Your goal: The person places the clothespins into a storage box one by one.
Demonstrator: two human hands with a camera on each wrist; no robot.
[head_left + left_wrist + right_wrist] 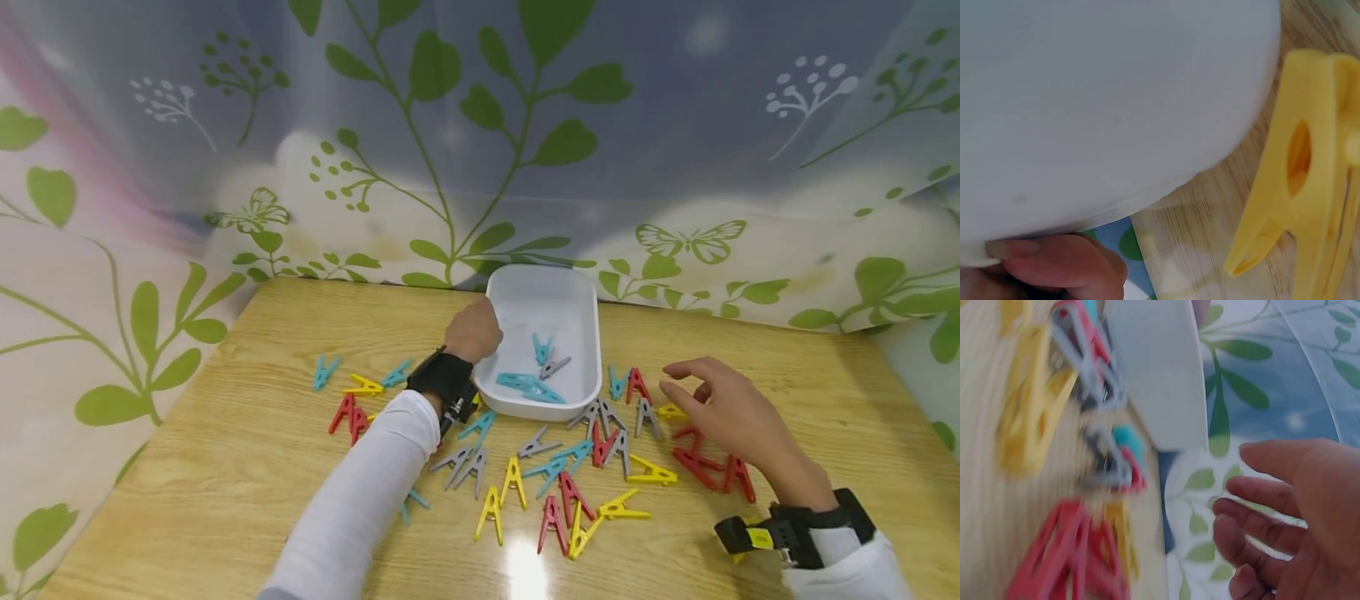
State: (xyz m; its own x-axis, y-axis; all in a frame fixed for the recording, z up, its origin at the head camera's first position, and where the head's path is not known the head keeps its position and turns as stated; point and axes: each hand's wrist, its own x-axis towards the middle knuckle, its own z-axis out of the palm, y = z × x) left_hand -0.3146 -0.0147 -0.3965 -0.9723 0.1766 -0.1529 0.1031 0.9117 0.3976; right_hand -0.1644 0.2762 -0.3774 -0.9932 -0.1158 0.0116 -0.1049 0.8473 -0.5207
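Observation:
At the back of the table stands a white plastic tub (pixel 542 287) holding a few teal and grey clothespins (pixel 555 367). My left hand (pixel 474 331) grips its left rim; in the left wrist view the bent fingers (pixel 1063 265) show at the tub's edge, near a yellow clothespin (pixel 1310 169). To the right of the tub, my right hand (pixel 738 412) hovers above red clothespins (pixel 697 467), thumb and fingers apart and loosely bent. Nothing is visible between these fingers in the right wrist view, where red clothespins (pixel 1066 556) lie blurred below.
Many loose clothespins in red, yellow, grey and teal lie across the wooden table (pixel 255 467), mostly in front of the tub. A leaf-patterned cloth (pixel 450 167) hangs behind the table's back edge. Yellow clothespins (pixel 491 512) lie near the front.

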